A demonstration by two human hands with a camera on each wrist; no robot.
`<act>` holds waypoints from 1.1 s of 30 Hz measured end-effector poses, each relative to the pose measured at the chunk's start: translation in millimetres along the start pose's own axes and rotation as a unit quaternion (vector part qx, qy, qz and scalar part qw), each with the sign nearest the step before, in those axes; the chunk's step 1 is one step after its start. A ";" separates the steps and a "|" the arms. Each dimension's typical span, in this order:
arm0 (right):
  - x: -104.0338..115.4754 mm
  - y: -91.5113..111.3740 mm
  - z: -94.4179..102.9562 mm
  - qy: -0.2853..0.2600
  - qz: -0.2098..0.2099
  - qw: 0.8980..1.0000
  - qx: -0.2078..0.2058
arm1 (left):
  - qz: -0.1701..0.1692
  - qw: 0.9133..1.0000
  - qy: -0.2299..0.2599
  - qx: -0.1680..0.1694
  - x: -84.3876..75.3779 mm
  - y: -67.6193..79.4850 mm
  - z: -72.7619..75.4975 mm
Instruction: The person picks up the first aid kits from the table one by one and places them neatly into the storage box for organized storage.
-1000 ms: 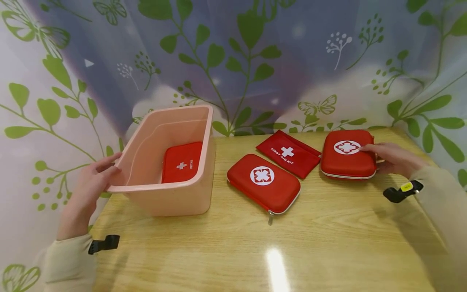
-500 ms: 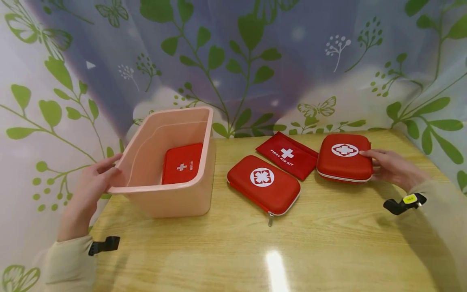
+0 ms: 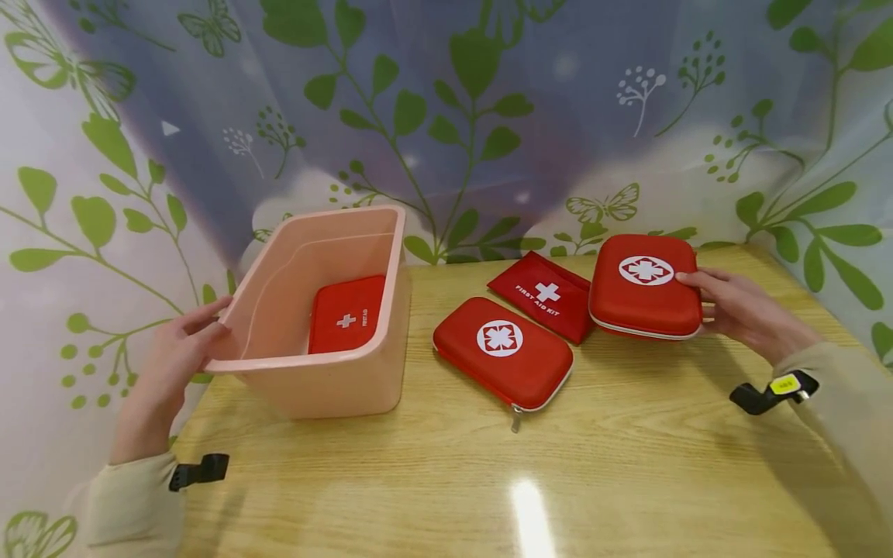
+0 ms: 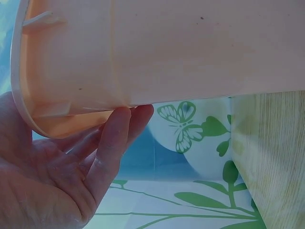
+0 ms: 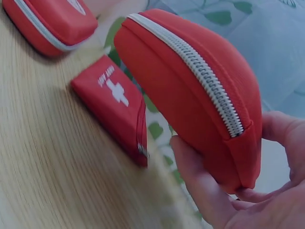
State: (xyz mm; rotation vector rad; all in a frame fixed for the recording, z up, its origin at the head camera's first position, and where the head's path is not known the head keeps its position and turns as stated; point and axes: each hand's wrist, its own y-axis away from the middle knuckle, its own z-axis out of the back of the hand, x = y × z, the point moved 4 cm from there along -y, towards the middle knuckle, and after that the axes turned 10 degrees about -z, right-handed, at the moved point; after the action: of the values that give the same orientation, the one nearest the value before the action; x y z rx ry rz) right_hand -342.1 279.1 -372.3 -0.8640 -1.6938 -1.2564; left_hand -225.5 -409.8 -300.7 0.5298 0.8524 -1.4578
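The right hand [image 3: 749, 310] pinches a red case [image 3: 645, 291] (white-zipped) while the left hand [image 3: 164, 360] grips a pink bin [image 3: 335, 387].

"FIRST AID KIT" on pouch [image 3: 541, 297], "FIRST AID" on case [image 3: 346, 314], crosses on every kit [image 3: 646, 294]

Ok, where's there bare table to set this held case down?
Widest: the front of the table, before the bin and lying case. Another patch lies right of the lying case, with the held case beyond it. Crowded: the back, where the pouch sits close behind the lying case.
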 end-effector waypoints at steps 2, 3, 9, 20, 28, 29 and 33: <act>3.1 1.2 -6.8 0.004 0.000 1.000 -0.005 | -0.002 1.000 0.003 -0.002 0.2 0.2 0.3; 4.4 1.6 -10.0 0.002 0.001 1.000 -0.006 | -0.004 1.000 0.005 -0.003 0.4 0.3 0.4; 13.5 3.9 -25.2 -0.005 0.012 1.000 -0.014 | -0.007 1.000 0.021 -0.002 3.1 1.0 0.1; 35.2 10.3 -46.4 -0.002 0.032 0.999 -0.040 | -0.009 0.999 0.036 0.003 2.6 1.7 1.6; 41.0 14.8 -63.1 -0.021 0.031 0.999 -0.031 | -0.012 0.999 0.035 -0.002 1.4 1.3 2.1; 41.9 14.8 -65.6 -0.025 0.032 0.999 -0.029 | -0.011 0.999 0.036 -0.003 1.5 1.2 2.1; 46.4 13.7 -76.1 -0.028 0.035 0.999 -0.018 | -0.011 0.999 0.041 -0.003 3.0 0.9 2.1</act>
State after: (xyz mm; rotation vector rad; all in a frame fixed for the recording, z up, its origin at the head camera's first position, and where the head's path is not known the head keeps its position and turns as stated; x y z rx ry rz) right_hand -332.5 211.4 -313.4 -0.9794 -1.6746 -1.2294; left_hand -224.5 -413.2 -301.9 0.5818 0.9293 -1.4612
